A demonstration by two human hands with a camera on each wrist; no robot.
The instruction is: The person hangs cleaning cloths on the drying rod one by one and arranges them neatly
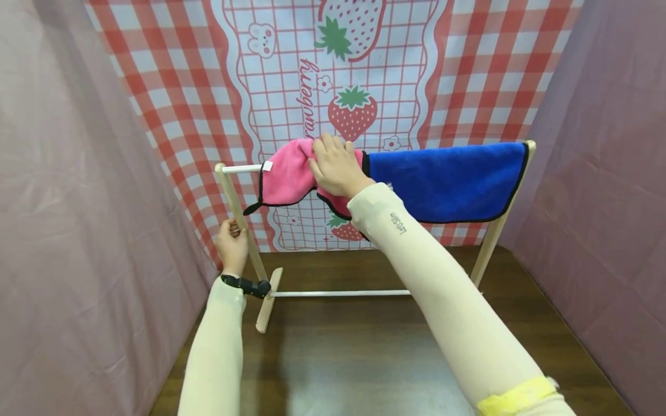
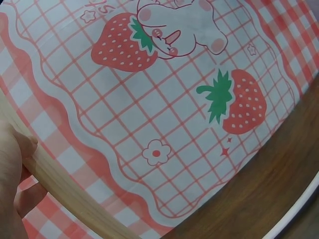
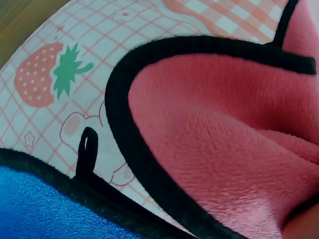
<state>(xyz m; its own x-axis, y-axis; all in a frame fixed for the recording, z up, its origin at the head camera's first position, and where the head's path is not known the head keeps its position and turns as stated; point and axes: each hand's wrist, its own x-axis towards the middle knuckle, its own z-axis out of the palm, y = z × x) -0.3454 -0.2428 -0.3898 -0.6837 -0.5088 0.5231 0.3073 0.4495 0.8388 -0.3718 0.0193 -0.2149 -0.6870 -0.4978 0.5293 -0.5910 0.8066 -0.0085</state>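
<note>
A pink towel point(image 1: 291, 176) with black edging hangs bunched over the left part of the rack's white top bar point(image 1: 241, 169). My right hand point(image 1: 335, 164) grips it from above, near its right end. In the right wrist view the pink towel point(image 3: 214, 119) bulges in folds, and only a bit of the hand shows at the lower right corner. My left hand point(image 1: 232, 242) holds the rack's left wooden post point(image 1: 236, 199). Up close in the left wrist view, the thumb and fingers of the left hand point(image 2: 15, 169) lie on either side of that post point(image 2: 70, 191).
A blue towel point(image 1: 447, 182) with black edging hangs over the right part of the bar, beside the pink one. A white lower bar point(image 1: 338, 293) runs above the dark wooden table point(image 1: 333, 358). Behind hangs a strawberry-print cloth point(image 1: 463, 86); pink curtains point(image 1: 67, 202) flank both sides.
</note>
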